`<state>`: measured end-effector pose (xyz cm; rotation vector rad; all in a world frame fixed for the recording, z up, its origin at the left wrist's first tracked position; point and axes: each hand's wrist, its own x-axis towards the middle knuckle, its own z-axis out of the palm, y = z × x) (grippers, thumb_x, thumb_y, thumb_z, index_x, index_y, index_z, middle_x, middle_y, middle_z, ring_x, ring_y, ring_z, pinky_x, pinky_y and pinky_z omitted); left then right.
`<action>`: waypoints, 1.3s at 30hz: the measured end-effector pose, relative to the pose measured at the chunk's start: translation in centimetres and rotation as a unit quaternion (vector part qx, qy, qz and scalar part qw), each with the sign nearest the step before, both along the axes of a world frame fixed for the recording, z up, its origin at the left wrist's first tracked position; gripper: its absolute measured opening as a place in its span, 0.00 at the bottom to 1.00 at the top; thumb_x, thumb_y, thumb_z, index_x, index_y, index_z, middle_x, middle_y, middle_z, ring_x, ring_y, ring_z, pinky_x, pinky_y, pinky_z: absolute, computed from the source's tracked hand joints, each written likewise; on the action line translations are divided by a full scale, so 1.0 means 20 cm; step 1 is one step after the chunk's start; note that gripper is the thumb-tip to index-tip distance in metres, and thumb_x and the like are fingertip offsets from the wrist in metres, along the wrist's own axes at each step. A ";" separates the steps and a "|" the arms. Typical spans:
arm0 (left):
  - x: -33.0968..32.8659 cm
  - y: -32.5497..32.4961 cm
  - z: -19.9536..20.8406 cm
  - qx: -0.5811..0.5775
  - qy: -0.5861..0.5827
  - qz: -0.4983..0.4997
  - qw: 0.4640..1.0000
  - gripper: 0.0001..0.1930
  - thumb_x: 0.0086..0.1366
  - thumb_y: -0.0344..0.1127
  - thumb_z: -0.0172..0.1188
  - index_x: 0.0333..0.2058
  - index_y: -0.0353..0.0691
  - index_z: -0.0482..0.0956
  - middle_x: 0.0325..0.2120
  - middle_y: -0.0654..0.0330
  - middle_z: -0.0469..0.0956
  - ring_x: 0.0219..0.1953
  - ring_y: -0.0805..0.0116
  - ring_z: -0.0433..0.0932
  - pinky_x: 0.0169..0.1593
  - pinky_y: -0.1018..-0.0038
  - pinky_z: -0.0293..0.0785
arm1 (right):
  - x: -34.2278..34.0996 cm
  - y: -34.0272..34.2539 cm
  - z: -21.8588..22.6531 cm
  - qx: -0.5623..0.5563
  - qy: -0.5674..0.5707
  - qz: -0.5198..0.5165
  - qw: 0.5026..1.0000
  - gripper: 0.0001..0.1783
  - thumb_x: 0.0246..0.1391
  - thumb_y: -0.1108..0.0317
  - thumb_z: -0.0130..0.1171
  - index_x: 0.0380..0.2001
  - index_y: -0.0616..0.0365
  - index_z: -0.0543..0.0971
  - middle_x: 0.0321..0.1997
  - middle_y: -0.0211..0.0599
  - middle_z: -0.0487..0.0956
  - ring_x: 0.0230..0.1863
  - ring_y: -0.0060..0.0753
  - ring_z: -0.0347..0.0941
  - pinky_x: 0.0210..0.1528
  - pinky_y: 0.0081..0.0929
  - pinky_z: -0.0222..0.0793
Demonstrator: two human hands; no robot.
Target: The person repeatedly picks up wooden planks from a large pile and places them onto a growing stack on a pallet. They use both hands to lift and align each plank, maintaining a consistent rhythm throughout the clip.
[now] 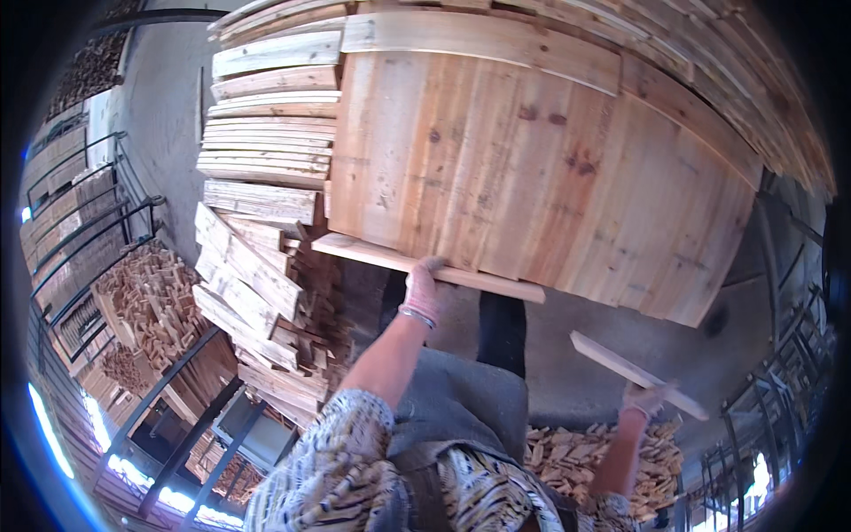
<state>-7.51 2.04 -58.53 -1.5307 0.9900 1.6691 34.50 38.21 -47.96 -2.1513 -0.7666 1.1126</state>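
Observation:
My left hand, in a pale pinkish work glove, is closed around a long narrow wooden strip. That strip lies along the near edge of a broad surface of boards set side by side, some with dark knots. Out to the right and lower, my right hand, also gloved, grips a shorter wooden strip. This piece is held slantwise over the floor, apart from the boards. The fingers of my right hand are small and slightly blurred.
Stacked planks stand left of the boards, with loose slanting planks nearer me. A heap of short offcuts lies low on the right. Further left are a pile of wood pieces and metal rails. More planks line the far side.

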 end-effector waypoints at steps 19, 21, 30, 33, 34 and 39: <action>-0.51 0.25 0.69 -0.311 0.538 -0.754 0.211 0.48 0.41 0.45 0.77 0.63 0.49 0.65 0.54 0.47 0.69 0.60 0.45 0.67 0.67 0.46 0.57 | -1.05 0.28 -0.27 0.039 -0.434 0.747 0.502 0.60 0.50 0.53 0.71 0.77 0.47 0.44 0.73 0.62 0.55 0.73 0.64 0.53 0.74 0.50 0.51; -0.52 0.21 0.52 -0.261 0.484 -0.815 0.184 0.50 0.40 0.49 0.78 0.64 0.49 0.64 0.57 0.48 0.66 0.64 0.43 0.62 0.71 0.46 0.50 | -1.05 0.28 -0.30 0.052 -0.431 0.751 0.498 0.59 0.50 0.53 0.71 0.76 0.49 0.45 0.73 0.62 0.56 0.73 0.63 0.53 0.74 0.50 0.52; -0.51 0.22 0.29 -0.224 0.462 -0.834 0.202 0.58 0.35 0.52 0.81 0.66 0.45 0.62 0.61 0.48 0.63 0.67 0.39 0.58 0.72 0.43 0.49 | -1.02 0.33 -0.26 0.079 -0.422 0.742 0.515 0.57 0.48 0.54 0.72 0.74 0.58 0.51 0.72 0.64 0.57 0.72 0.67 0.54 0.73 0.51 0.53; -0.52 0.23 0.32 -0.209 0.416 -0.861 0.207 0.56 0.37 0.49 0.81 0.66 0.45 0.61 0.62 0.48 0.63 0.67 0.39 0.58 0.72 0.47 0.50 | -1.09 0.37 -0.18 0.059 -0.397 0.765 0.504 0.58 0.44 0.55 0.74 0.73 0.57 0.52 0.70 0.63 0.61 0.69 0.68 0.58 0.70 0.53 0.57; -0.53 0.23 0.33 -0.214 0.425 -0.851 0.221 0.57 0.34 0.47 0.81 0.65 0.45 0.62 0.61 0.48 0.63 0.66 0.40 0.59 0.72 0.47 0.52 | -1.02 0.37 -0.14 0.095 -0.371 0.781 0.493 0.58 0.42 0.55 0.75 0.73 0.56 0.53 0.69 0.62 0.62 0.67 0.67 0.60 0.69 0.54 0.58; -0.50 0.17 0.22 -0.252 0.431 -0.850 0.170 0.60 0.29 0.49 0.84 0.64 0.52 0.59 0.62 0.53 0.60 0.67 0.46 0.57 0.72 0.46 0.49 | -0.77 0.45 0.03 0.098 -0.419 0.800 0.418 0.55 0.39 0.58 0.75 0.70 0.47 0.58 0.66 0.53 0.64 0.65 0.59 0.63 0.70 0.55 0.56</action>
